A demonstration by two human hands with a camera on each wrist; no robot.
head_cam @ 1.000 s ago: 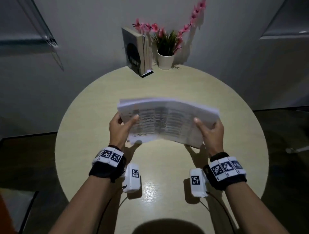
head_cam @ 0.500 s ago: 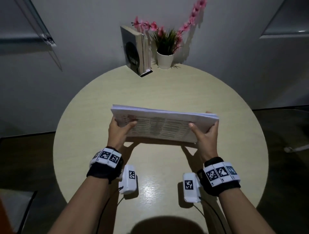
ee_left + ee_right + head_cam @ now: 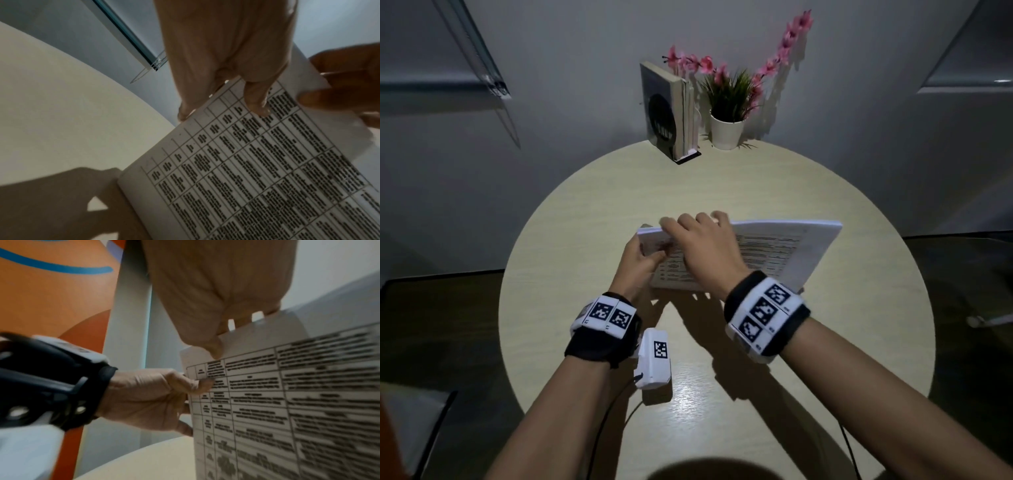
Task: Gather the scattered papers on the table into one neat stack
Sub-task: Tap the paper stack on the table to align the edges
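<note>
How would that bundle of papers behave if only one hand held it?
Probably droopy: the papers are thin printed sheets, with the left hand pinching one end. Loose sheets might slide apart, since the right hand lies across the top edge.

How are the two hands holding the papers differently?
The left hand grips the papers at their left edge, thumb on the printed side, while the right hand reaches over the top edge near that same corner. The left hand comes in from the side; the right hand's fingers curl over from above. Both wear wristbands and hold the same papers above the table.
</note>
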